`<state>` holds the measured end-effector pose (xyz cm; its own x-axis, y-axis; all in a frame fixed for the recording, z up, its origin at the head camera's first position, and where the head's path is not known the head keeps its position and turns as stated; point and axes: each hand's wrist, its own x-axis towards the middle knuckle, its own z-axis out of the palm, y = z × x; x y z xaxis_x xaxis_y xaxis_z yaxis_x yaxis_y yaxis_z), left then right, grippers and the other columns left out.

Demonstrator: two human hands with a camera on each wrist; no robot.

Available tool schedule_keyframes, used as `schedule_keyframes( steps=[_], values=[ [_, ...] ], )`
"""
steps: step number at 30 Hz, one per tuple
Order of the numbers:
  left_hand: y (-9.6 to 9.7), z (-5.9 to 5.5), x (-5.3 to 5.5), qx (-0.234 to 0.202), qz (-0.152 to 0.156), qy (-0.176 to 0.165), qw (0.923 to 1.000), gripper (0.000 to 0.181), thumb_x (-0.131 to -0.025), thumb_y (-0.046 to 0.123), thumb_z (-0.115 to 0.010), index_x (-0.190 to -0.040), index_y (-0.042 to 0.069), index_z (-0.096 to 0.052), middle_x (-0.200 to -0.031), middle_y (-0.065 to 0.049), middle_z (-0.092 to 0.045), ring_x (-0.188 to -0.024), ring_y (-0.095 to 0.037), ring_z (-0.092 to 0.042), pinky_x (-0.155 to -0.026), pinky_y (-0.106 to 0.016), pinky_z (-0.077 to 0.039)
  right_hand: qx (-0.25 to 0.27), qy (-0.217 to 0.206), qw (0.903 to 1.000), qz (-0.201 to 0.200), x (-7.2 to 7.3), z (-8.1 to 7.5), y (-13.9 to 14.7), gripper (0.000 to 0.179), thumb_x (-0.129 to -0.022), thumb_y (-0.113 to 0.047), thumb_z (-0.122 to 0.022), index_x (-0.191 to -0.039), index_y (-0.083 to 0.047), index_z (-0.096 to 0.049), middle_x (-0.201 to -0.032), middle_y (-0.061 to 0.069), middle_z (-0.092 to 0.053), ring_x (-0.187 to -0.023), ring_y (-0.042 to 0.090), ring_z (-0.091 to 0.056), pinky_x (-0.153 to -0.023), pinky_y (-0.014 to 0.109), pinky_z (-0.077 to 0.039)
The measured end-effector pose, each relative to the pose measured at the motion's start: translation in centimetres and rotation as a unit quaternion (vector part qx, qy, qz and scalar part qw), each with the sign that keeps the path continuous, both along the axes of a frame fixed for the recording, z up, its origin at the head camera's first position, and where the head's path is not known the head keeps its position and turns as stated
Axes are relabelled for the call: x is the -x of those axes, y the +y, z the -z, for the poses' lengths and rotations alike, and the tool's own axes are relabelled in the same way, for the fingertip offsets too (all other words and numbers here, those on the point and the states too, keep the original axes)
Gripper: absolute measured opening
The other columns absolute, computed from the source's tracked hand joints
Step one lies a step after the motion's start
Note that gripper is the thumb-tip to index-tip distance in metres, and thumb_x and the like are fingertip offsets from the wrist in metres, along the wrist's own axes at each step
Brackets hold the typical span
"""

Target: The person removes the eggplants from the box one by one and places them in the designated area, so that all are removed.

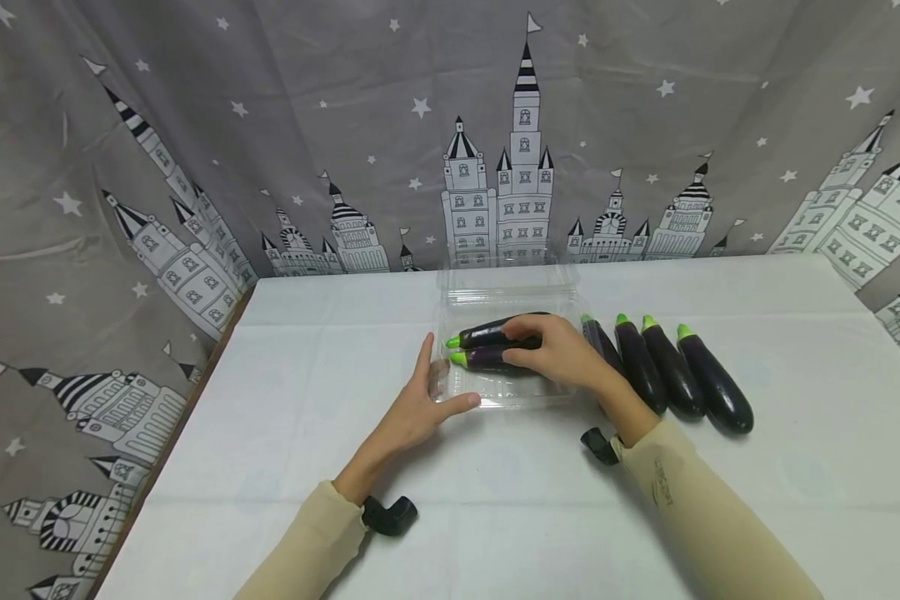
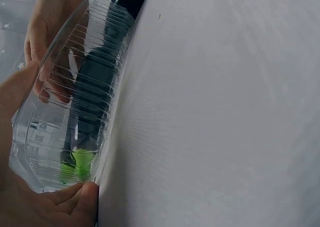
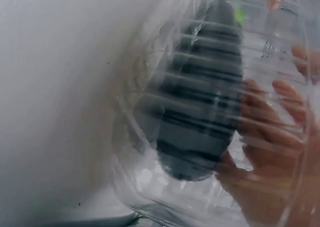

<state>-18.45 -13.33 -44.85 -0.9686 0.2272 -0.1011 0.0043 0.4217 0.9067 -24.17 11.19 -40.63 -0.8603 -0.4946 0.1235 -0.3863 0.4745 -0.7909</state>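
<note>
Two dark purple eggplants with green stem ends lie side by side in a clear plastic box (image 1: 525,398): a rear eggplant (image 1: 476,335) and a front eggplant (image 1: 483,358). My right hand (image 1: 558,348) hovers low over them, its bent fingers above the rear one and its thumb by the front one. Through the box wall in the right wrist view, its fingers (image 3: 260,132) show spread just above the dark skin. My left hand (image 1: 412,408) spans the box's near left corner, fingers along the side, thumb stretched along the front rim.
The box's lid (image 1: 510,275) stands raised at the back, near the curtain (image 1: 330,100) with printed castles. Right of the box, several more eggplants (image 1: 712,379) lie in a slanted row on the white tablecloth (image 1: 495,517).
</note>
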Motion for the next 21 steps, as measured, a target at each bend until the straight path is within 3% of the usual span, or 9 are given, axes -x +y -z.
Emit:
schedule_keyframes(
  steps=[11, 21],
  values=[
    [0.0, 0.2, 0.1, 0.002, -0.001, 0.007, 1.0, 0.119, -0.082, 0.051, -0.077, -0.159, 0.021, 0.007, -0.157, -0.019, -0.029, -0.142, -0.035, -0.029, -0.112, -0.057, -0.023, -0.026, -0.017, 0.9992, -0.025, 0.4, 0.8, 0.1, 0.041, -0.088, -0.014, -0.074, -0.125, 0.002, -0.065, -0.123, 0.015, -0.065, -0.116, 0.028, -0.058, -0.099, 0.048, -0.043],
    [0.0, 0.1, 0.1, 0.001, -0.007, -0.002, 1.0, 0.12, -0.08, 0.05, -0.079, -0.159, 0.024, 0.008, -0.157, -0.016, -0.03, -0.142, -0.031, -0.03, -0.113, -0.053, -0.024, -0.036, -0.016, 0.998, -0.05, 0.5, 1.8, 0.3, 0.039, -0.085, -0.009, -0.075, -0.123, -0.003, -0.067, -0.122, 0.012, -0.064, -0.104, 0.026, -0.057, -0.091, 0.045, -0.046]
  ],
)
